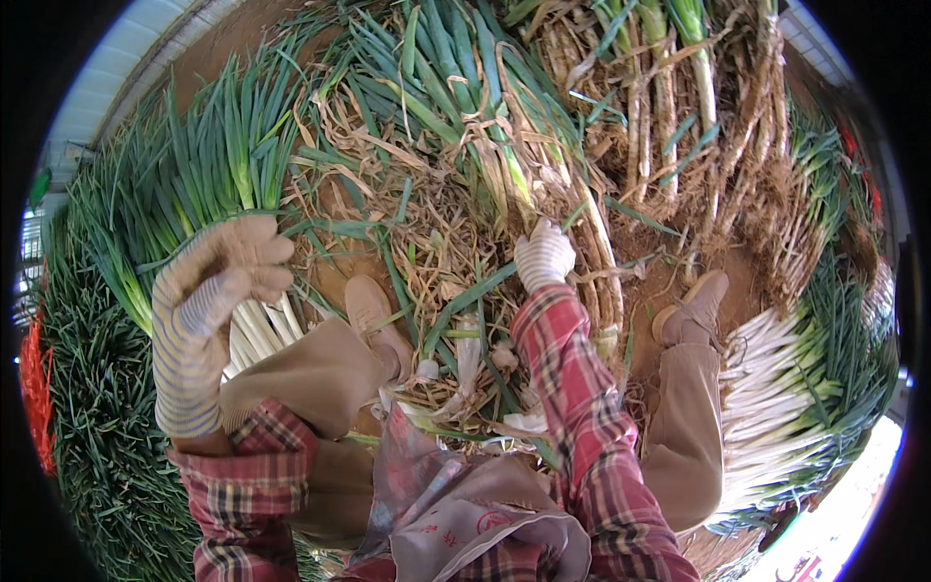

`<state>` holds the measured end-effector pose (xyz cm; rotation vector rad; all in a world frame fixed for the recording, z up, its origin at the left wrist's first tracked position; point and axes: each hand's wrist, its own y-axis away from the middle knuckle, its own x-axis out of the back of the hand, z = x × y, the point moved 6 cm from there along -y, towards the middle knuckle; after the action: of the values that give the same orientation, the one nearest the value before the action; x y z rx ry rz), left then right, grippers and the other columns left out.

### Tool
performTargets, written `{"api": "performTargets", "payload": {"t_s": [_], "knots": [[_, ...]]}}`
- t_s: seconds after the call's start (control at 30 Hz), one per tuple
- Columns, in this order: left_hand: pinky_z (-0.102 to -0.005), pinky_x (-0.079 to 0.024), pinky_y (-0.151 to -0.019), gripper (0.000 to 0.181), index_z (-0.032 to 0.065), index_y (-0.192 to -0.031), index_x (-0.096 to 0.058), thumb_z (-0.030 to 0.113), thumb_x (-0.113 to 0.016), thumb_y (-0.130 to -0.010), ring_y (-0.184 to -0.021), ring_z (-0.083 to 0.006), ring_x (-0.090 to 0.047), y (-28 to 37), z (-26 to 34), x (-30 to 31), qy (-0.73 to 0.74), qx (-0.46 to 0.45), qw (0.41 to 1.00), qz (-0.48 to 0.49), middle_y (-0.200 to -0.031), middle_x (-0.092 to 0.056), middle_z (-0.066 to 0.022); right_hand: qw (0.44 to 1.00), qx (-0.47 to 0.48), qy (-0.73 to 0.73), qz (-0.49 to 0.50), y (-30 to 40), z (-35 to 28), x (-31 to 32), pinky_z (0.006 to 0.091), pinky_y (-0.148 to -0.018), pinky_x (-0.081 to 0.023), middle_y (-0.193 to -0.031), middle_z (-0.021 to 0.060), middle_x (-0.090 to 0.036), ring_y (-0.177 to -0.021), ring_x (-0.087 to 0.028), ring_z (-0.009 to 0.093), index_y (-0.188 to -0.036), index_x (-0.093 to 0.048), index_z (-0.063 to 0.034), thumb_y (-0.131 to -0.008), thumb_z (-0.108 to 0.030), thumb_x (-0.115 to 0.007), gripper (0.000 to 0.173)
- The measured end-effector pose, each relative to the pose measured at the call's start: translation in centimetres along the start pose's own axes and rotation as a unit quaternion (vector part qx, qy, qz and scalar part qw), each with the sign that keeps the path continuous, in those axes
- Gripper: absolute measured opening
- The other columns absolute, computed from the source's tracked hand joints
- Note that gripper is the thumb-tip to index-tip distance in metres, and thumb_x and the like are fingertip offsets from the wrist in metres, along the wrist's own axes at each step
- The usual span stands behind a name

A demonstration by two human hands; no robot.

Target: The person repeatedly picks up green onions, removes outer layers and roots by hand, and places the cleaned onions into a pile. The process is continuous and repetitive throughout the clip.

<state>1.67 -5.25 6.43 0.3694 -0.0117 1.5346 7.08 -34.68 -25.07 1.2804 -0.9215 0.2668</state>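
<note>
Both hands wear striped knit gloves. My left hand (247, 269) is raised at the left, fingers curved and apart, over the white stalks of cleaned green onions (265, 331); nothing shows in its grasp. In the middle, my right hand (544, 254) is closed at the lower end of uncleaned green onions (509, 164) with dry brown leaves. Whether its fingers grip a stalk is hidden. Just right of that hand, long soil-stained stalks (600, 254) lie on the ground. Dry peeled leaves (436, 254) cover the ground in front of me.
Leafy green onions (211, 160) are heaped at the left. Rooted, soil-covered onions (654, 124) stand at the upper right. Cleaned onions (774, 415) lie in a row beyond my right leg. Red plastic twine (35, 396) hangs at the far left. My shoes (374, 316) rest among the litter.
</note>
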Motion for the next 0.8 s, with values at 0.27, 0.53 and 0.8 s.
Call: {"api": "performTargets", "payload": {"t_s": [0.27,0.53,0.8], "knots": [[-0.0295,-0.051,-0.076,0.058,-0.0074,-0.112,-0.058,0.034,-0.074,-0.075,-0.081,-0.0191,-0.064,0.6,0.9,0.2,0.058,0.027,0.998,0.013,-0.095,-0.066,-0.0150,0.996,-0.008,-0.079,-0.040,0.5,-0.6,-0.7,0.0390,-0.068,-0.056,-0.101,0.0158,-0.063,-0.084,-0.066,0.023,-0.118,-0.047,-0.0012,-0.081,-0.043,-0.064,0.058],[-0.0301,-0.050,-0.081,0.045,-0.0050,-0.114,-0.059,0.021,-0.068,-0.079,-0.088,-0.0190,-0.065,0.8,1.1,-0.4,0.076,0.039,0.996,-0.038,-0.101,-0.066,-0.0158,0.989,0.051,-0.129,0.060,0.3,0.3,-2.7,0.0386,-0.080,-0.053,-0.094,0.0174,-0.067,-0.089,-0.066,0.032,-0.103,-0.057,-0.0019,-0.073,-0.032,-0.071,0.045],[-0.0263,-0.050,-0.076,0.046,-0.0045,-0.118,-0.056,0.018,-0.069,-0.081,-0.086,-0.0166,-0.064,0.7,0.3,-2.1,0.136,0.008,0.986,-0.098,-0.100,-0.066,-0.0128,0.950,0.130,-0.239,0.155,7.3,1.4,-2.5,0.0323,-0.067,-0.054,-0.072,0.0125,-0.063,-0.065,-0.064,0.024,-0.087,-0.058,-0.0020,-0.071,-0.032,-0.073,0.037]]}}
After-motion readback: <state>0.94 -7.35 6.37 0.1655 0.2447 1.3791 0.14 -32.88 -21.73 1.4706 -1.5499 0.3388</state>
